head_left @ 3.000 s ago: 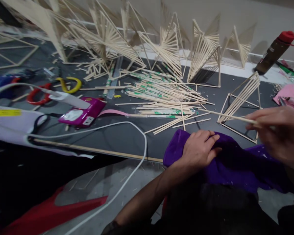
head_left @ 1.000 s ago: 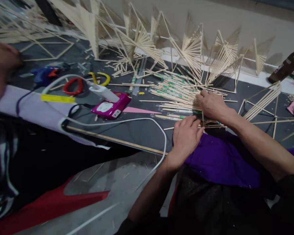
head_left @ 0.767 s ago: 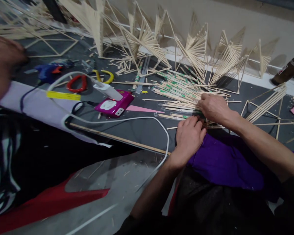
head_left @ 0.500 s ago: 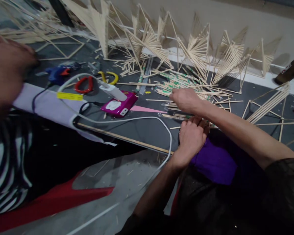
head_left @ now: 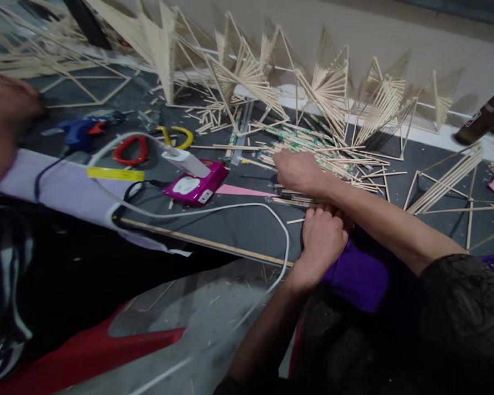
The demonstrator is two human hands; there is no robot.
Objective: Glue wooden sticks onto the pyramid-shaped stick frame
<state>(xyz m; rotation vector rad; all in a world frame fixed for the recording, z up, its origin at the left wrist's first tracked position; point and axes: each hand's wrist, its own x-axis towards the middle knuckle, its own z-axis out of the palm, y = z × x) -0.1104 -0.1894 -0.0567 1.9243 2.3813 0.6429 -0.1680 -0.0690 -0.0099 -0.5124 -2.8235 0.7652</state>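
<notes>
My right hand (head_left: pixel 299 171) reaches over a heap of thin wooden sticks (head_left: pixel 300 137), some in green-printed wrappers. Its fingers are closed on a wooden stick (head_left: pixel 263 165) that sticks out to the left, with a dark shadow line below it on the table. Closer to me, my left hand (head_left: pixel 325 233) rests at the table's near edge with its fingers curled under, partly hidden by my right forearm. A short stick end (head_left: pixel 295 221) pokes out beside it. Purple cloth (head_left: pixel 358 274) lies just below.
Fan-shaped stick models (head_left: pixel 325 90) line the wall. Left are a magenta power adapter (head_left: pixel 195 184), a white cable (head_left: pixel 247 206), red-handled (head_left: pixel 130 151) and yellow-handled (head_left: pixel 181 137) tools, and a blue glue gun (head_left: pixel 80 134). Another person's hand (head_left: pixel 8 118) is far left; a dark bottle (head_left: pixel 483 118) stands right.
My view has shifted slightly. My right hand has moved a little left and toward me, and a stick now shows extending left from its fingers. My left hand stays nearly in place.
</notes>
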